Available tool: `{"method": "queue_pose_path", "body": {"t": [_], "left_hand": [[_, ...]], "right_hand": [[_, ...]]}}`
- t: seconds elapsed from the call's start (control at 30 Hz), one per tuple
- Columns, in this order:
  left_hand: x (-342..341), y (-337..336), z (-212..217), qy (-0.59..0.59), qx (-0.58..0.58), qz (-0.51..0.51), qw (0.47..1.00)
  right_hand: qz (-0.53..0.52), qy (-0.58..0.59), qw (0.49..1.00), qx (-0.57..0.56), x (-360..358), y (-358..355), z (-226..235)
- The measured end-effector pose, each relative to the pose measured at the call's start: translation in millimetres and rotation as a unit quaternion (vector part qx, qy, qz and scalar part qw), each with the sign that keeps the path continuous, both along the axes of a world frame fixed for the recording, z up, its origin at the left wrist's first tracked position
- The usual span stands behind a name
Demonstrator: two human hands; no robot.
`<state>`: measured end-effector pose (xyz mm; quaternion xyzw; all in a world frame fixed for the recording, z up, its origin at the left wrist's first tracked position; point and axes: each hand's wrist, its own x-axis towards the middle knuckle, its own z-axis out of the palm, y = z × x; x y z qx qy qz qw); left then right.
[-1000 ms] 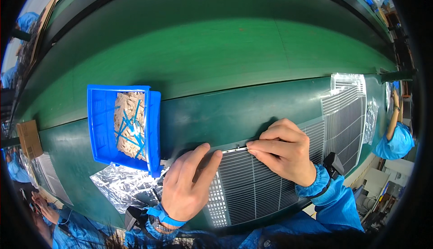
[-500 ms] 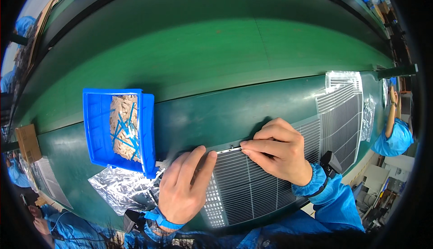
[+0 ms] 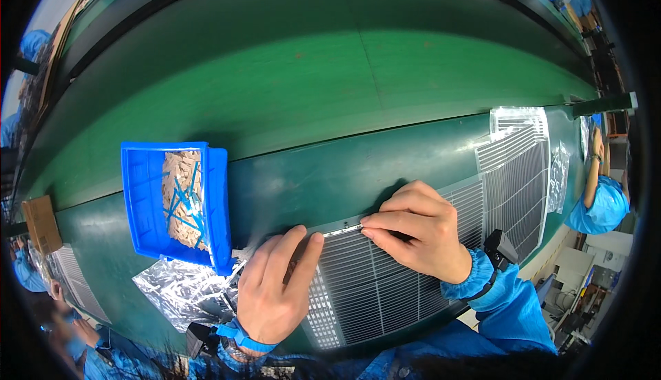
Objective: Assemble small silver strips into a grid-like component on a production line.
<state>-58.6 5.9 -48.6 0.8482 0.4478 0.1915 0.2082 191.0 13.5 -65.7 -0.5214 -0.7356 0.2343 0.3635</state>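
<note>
A dark panel with fine pale stripes [image 3: 385,277] lies on the green bench in front of me. Along its far edge runs a thin white strip [image 3: 337,231] with small dark marks. My left hand [image 3: 275,287] rests on the panel's left part, fingers stretched out and tips near the strip's left end. My right hand [image 3: 420,232] is closed in a pinch at the far edge, thumb and forefinger together at the strip's right end. Whatever lies between those fingertips is too small and covered to make out.
A blue bin [image 3: 213,208] with beige pieces and blue strips stands left, beside a clear bag of white pieces [image 3: 182,290]. More striped sheets [image 3: 516,180] lie right. Beyond runs a green conveyor belt [image 3: 296,84]. A cardboard box [image 3: 41,225] sits far left; co-workers are on both sides.
The belt's seam has moved left. My view has shifted slightly; my hands keep nearly the same pose at the panel's edge. A co-worker's hands at the lower left have moved.
</note>
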Motion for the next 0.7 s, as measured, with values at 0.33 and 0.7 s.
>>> {"method": "queue_pose_path", "body": {"t": [0.33, 0.7], "left_hand": [[0.5, -0.1, 0.1, 0.001, -0.002, 0.001, 1.0], [-2.0, 1.1, 0.0, 0.024, 0.015, -0.009, 1.0]], "right_hand": [[0.004, -0.001, 1.0, -0.006, -0.2, -0.7, -0.2], [0.016, -0.002, 1.0, -0.017, 0.7, -0.8, 0.5]]}}
